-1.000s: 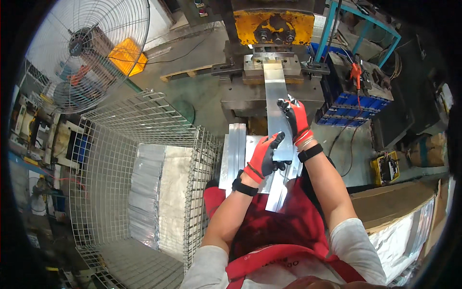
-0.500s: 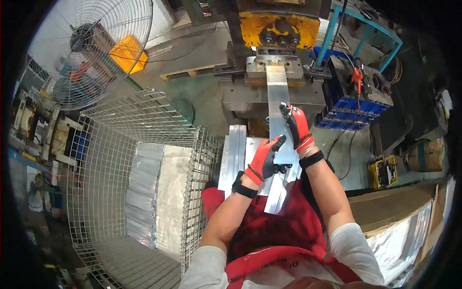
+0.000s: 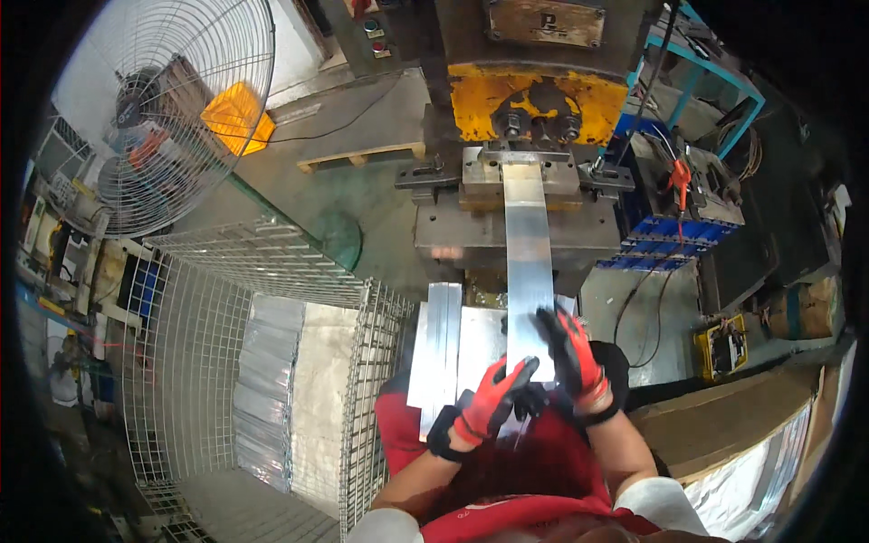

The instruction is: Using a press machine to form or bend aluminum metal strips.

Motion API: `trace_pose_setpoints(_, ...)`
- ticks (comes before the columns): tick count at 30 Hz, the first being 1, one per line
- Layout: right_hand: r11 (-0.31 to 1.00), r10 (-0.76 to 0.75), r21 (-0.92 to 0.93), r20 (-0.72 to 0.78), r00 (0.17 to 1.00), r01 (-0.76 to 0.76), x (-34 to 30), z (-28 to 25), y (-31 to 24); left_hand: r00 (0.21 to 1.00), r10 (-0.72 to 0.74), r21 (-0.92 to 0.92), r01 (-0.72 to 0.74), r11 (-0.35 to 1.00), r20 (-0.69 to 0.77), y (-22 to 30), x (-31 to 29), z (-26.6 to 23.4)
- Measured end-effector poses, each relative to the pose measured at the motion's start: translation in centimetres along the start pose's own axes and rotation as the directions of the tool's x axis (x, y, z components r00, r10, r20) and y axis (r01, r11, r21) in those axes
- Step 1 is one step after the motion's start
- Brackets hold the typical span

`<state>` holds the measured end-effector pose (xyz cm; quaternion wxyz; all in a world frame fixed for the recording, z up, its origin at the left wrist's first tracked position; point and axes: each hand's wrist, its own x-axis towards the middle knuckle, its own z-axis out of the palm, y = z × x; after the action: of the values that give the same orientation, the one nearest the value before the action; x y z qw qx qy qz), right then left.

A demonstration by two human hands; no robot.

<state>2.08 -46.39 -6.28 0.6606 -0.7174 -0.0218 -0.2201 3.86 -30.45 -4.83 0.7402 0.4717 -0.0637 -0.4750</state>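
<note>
A long flat metal strip [image 3: 528, 262] runs from the die [image 3: 480, 172] of the press toward me. At its near end, my left hand [image 3: 493, 395], in a red and black glove, is closed with the thumb on top and fingers underneath. My right hand [image 3: 576, 357], gloved the same way, lies along the strip's right edge with its fingers stretched out and slightly blurred. Below and left of the strip, more metal strips [image 3: 441, 330] lie stacked in front of my lap, next to a shiny flat sheet [image 3: 482, 339].
To the left stands a wire mesh cage [image 3: 190, 380] holding wrapped metal pieces [image 3: 270, 389]. Behind it are a large fan [image 3: 149, 100] and an orange crate [image 3: 237, 118]. Blue crates [image 3: 665, 240] with tools on top stand right of the press; an open cardboard box [image 3: 733, 421] sits at lower right.
The view has tilted up, so the press and strip appear lower. My right hand has slid back along the strip toward its near end, and its fingers have straightened.
</note>
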Motion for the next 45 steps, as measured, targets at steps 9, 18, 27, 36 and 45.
trace_pose_setpoints(9, 0.864, -0.102, -0.484, 0.104, 0.989, 0.140, -1.4, 0.6, -2.0, 0.743, 0.643, 0.876, -0.422, 0.235, 0.186, -2.6, 0.0, -1.3)
trace_pose_setpoints(18, 0.932, 0.183, -0.317, -0.012, 0.983, -0.177, -0.1, 1.3, -3.0, 0.795, 0.582, 0.725, -0.298, 0.621, -0.172, -9.0, -0.9, -2.2)
trace_pose_setpoints(27, 0.753, 0.654, 0.024, -0.140, 0.744, -0.658, 0.3, 1.6, -3.6, 0.937, 0.282, 0.224, -0.236, 0.946, -0.205, -17.3, -1.2, -8.6)
trace_pose_setpoints(36, 0.937, 0.060, -0.343, -0.033, 0.998, -0.068, 0.2, 1.3, -3.1, 0.783, 0.600, 0.916, -0.348, 0.199, 0.167, -2.8, -0.5, -1.1)
trace_pose_setpoints(45, 0.991, 0.103, 0.104, -0.138, 0.985, -0.089, -2.2, 1.5, -1.0, 0.745, 0.650, 0.726, -0.530, 0.439, 0.150, -0.8, 1.7, 0.0)
